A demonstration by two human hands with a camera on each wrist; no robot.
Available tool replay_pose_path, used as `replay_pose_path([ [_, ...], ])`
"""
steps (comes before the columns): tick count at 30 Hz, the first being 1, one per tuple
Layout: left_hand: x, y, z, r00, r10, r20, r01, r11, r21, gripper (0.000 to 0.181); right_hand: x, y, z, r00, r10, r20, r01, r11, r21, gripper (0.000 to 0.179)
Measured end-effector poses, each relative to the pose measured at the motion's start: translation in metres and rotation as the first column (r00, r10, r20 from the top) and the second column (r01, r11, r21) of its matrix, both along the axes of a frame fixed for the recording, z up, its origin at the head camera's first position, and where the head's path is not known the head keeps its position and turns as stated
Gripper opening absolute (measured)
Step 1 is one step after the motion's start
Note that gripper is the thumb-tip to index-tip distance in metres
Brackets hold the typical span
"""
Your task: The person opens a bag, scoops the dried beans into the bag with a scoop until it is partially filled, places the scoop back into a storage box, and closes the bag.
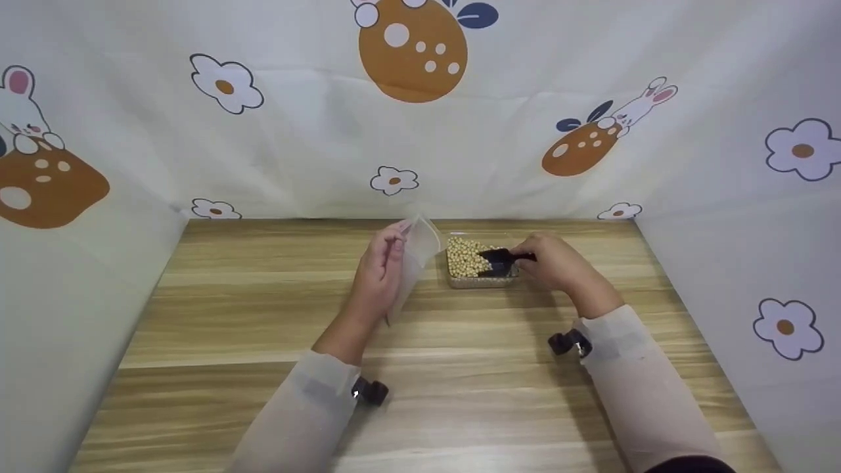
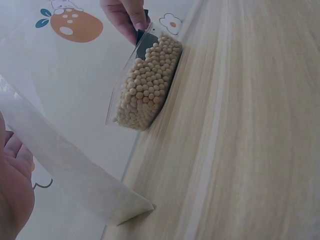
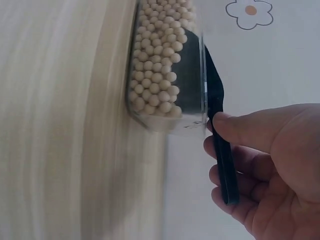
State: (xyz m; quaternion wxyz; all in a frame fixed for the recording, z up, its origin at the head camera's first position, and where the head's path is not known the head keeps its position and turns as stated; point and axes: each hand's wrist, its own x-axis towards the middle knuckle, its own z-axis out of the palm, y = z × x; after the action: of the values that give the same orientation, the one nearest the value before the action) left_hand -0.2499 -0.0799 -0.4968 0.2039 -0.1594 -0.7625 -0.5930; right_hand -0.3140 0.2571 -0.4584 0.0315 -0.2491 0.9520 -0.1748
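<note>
A clear rectangular box [image 1: 481, 282] near the back of the table holds many pale round beans [image 1: 465, 255]. My right hand [image 1: 557, 261] grips the handle of a black scoop [image 1: 499, 261], whose blade is down among the beans. In the right wrist view the thumb and curled fingers hold the scoop handle [image 3: 226, 170]. To the left of the box, my left hand [image 1: 384, 266] holds a translucent bag [image 1: 420, 246] upright, its mouth spread apart. The bag's lower corner [image 2: 140, 210] reaches the tabletop in the left wrist view.
The wood-grain table [image 1: 263, 309] is bordered at the back and sides by a pale curtain [image 1: 315, 131] printed with flowers and rabbits. A small black wrist camera [image 1: 371, 391] sits on the left sleeve, and another camera [image 1: 570, 343] on the right.
</note>
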Motion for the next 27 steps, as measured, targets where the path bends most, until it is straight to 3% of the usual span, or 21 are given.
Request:
replay_pose_path([
  [11, 0.001, 0.001, 0.000, 1.000, 0.014, -0.005, -0.014, 1.000, -0.013, 0.015, -0.002, -0.004, -0.005, 0.999, -0.026, 0.044, 0.028, 0.998, -0.057, 0.028],
  [20, 0.001, 0.001, -0.001, 1.000, 0.012, 0.008, -0.012, 1.000, -0.017, 0.016, -0.001, -0.012, -0.009, 1.000, -0.001, 0.021, 0.002, 0.999, -0.033, 0.025],
  [27, 0.002, 0.001, -0.001, 1.000, 0.015, 0.012, -0.015, 1.000, -0.011, 0.016, -0.002, -0.010, -0.016, 1.000, -0.004, 0.002, 0.004, 0.997, -0.080, 0.027],
])
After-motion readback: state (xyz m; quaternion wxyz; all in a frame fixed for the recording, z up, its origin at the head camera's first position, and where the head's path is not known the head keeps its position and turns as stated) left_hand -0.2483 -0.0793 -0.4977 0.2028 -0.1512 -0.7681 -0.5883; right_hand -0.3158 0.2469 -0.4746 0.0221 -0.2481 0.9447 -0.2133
